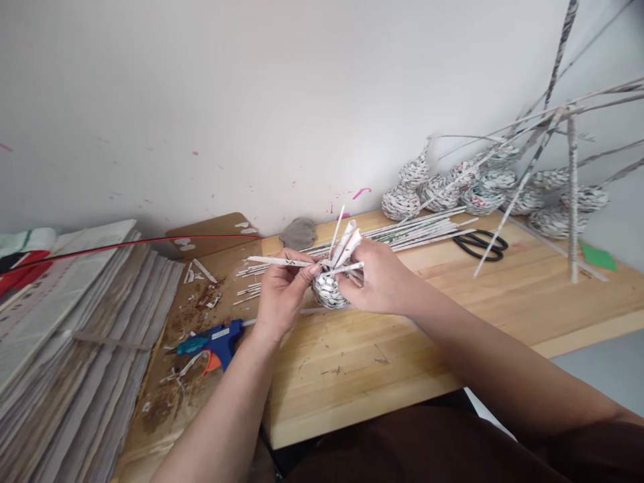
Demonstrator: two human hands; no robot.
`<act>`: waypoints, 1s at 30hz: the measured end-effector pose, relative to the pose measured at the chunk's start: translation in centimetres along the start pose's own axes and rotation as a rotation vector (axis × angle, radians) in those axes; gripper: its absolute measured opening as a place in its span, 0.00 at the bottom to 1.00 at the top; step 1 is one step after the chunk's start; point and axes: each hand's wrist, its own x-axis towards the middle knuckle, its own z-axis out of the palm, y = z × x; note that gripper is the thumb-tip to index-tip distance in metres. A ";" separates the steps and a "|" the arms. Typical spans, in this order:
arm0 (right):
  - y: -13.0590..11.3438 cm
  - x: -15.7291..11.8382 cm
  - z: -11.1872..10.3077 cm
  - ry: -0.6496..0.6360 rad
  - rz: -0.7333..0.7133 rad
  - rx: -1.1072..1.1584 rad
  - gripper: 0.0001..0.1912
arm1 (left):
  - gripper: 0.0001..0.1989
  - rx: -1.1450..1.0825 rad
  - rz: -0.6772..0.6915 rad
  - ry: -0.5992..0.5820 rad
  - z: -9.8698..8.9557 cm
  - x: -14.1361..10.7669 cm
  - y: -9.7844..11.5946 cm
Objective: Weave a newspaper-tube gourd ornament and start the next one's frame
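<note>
Basketwork [329, 295] of woven paper is held over the wooden table [352, 382], paper tubes [343, 241] sticking up from it. The left hand [282, 295] pinches its top edge; the right hand [382, 275] holds its other side, curled by the tubes.

The left hand [282, 298] and right hand [385, 278] are bare, as are the 2 forearms [221, 402], which narrow toward the wrists. Dark brown clothing [397, 446] shows below, with a similarly dark sleeve [598, 448] on the right arm.
</note>
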 end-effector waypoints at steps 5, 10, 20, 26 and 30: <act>0.4 0.2 0.2 -0.004 0.014 0.009 0.07 | 0.09 0.026 0.017 0.012 0.1 -0.1 0.2; 1.2 0.5 0.5 -0.002 -0.033 -0.001 0.08 | 0.08 0.119 0.070 0.007 0.2 -0.1 0.3; 0.9 0.3 0.8 0.052 -0.004 0.016 0.06 | 0.06 0.349 0.123 0.019 0.2 -0.4 1.2; 0.9 0.1 0.9 0.080 -0.020 0.029 0.07 | 0.08 0.357 0.135 -0.096 0.0 -0.6 1.4; 0.8 0.1 0.9 0.064 0.001 0.089 0.10 | 0.09 0.344 0.135 -0.064 0.1 -0.6 1.2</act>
